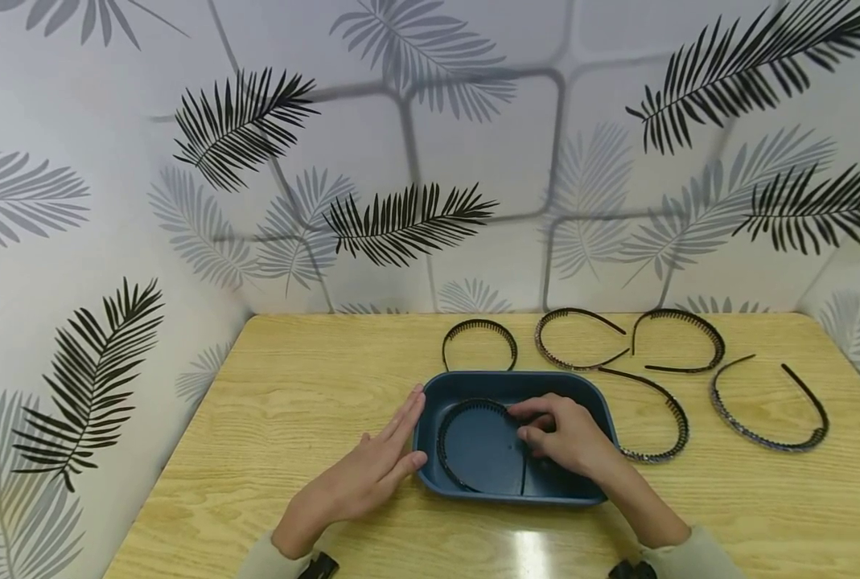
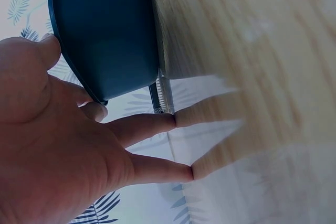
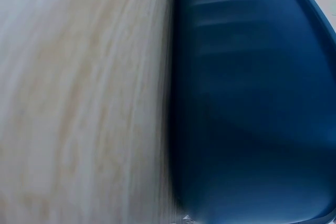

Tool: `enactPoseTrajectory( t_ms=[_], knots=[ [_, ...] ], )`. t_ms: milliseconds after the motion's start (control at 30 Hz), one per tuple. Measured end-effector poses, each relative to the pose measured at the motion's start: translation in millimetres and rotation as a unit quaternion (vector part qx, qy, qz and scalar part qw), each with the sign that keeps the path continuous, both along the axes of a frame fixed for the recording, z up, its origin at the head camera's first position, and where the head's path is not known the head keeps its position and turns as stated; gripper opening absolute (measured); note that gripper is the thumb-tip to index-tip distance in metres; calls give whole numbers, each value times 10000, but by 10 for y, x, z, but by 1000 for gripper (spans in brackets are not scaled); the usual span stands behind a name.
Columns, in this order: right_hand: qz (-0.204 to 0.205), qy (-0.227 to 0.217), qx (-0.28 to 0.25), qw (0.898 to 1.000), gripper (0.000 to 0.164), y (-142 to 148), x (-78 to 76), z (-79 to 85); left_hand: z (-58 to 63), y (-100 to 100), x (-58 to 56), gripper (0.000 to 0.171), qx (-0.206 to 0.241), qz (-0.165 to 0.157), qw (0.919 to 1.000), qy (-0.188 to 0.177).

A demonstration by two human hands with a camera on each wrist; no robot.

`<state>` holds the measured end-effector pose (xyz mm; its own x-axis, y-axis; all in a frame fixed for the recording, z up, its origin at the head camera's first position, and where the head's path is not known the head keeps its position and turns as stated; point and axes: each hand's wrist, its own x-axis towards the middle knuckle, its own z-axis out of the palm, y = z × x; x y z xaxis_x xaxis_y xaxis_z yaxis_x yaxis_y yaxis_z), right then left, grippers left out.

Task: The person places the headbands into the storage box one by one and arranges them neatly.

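A dark blue plastic bin [image 1: 466,497] sits on the table, with a black toothed headband [image 1: 442,442] lying inside it. My right hand [image 1: 563,430] reaches over the right side of the bin and pinches that headband near its upper right part. Against the bin's left end, my left hand [image 1: 364,474] rests with fingers extended. In the left wrist view, the left thumb is at the rim of the bin [image 2: 105,35] and two fingertips touch the tabletop. The right wrist view shows the outer wall of the bin [image 3: 252,98]; the right hand is hidden there.
Several more headbands lie around the bin: one behind it [image 1: 479,322], two farther back, the left one [image 1: 545,350] and the right one [image 1: 715,334], one beside its right end [image 1: 683,426], and one at far right [image 1: 777,444]. The wood-grain table [image 1: 292,386] meets a leaf-patterned wall [image 1: 372,281].
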<state>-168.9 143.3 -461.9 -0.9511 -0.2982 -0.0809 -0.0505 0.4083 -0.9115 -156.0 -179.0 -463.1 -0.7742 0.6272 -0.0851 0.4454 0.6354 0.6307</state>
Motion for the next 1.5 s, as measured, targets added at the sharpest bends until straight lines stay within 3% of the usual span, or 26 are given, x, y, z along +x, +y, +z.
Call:
enactPoseTrajectory(
  t_ms=[333, 567, 933, 1267, 1500],
  knots=[
    [-192, 261, -100, 9994, 36, -26, -20, 13, 2, -25, 7, 71, 40, 38, 9999, 84],
    [-287, 352, -380, 9982, 34, 11, 5, 52, 5, -20, -2, 72, 75, 40, 9999, -66],
    [-46, 642, -1095, 9919, 35, 95, 47, 392, 16, -23, -2, 72, 53, -9, 10000, -19],
    [60, 1095, -828, 9905, 35, 75, -164, 786, 24, -22, 2, 72, 91, -11, 10000, -17],
    [34, 1424, -472, 9887, 34, -6, -419, 908, 21, -25, -1, 72, 102, -5, 9999, -11]
  ],
)
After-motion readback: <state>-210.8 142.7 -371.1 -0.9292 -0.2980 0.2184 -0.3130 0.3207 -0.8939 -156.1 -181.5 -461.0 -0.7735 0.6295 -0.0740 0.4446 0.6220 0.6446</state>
